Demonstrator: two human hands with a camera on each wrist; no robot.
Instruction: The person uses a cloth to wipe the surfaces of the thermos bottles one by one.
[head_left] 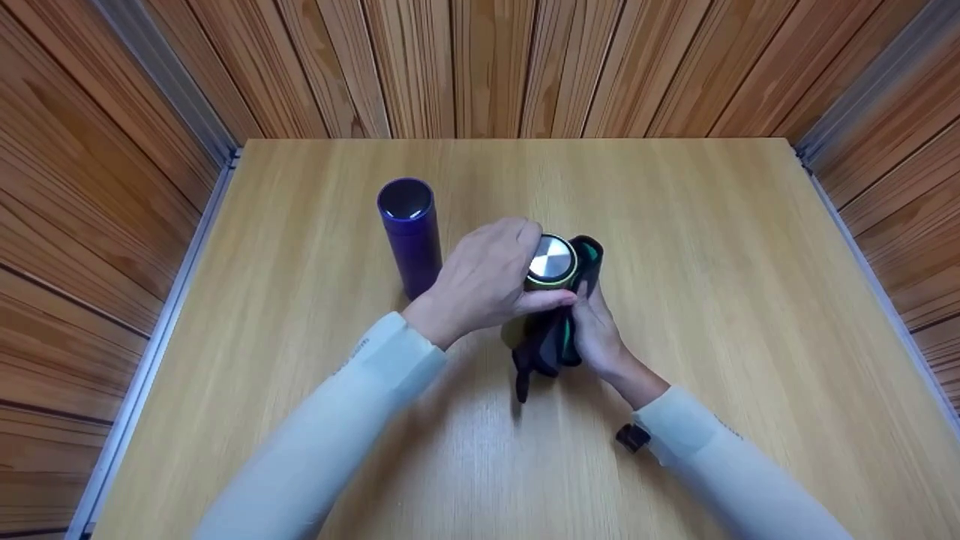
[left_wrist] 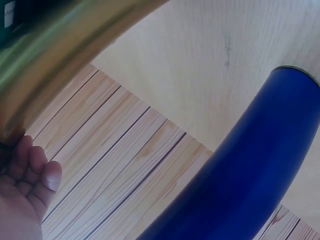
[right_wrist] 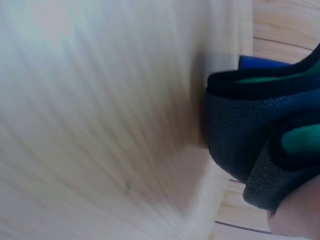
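Note:
My left hand [head_left: 484, 274] grips a gold thermos flask [left_wrist: 75, 57] near its top, with the thumb in front of the shiny silver lid [head_left: 553, 257]. In the left wrist view, curled fingertips [left_wrist: 37, 160] meet the flask's side. A folded dark grey cloth [head_left: 547, 341] with black edging and a green inner face hangs against the flask. My right hand [head_left: 598, 330] holds this cloth to the flask's right side. Its folds [right_wrist: 240, 132] fill the right edge of the right wrist view, and most of the right hand is hidden there.
A blue-purple flask [head_left: 412, 251] stands upright on the wooden table [head_left: 697, 225], just left of my left hand. Wood-plank walls [head_left: 487, 67] close off the table at the back and both sides. A small black object [head_left: 632, 437] sits at the right cuff.

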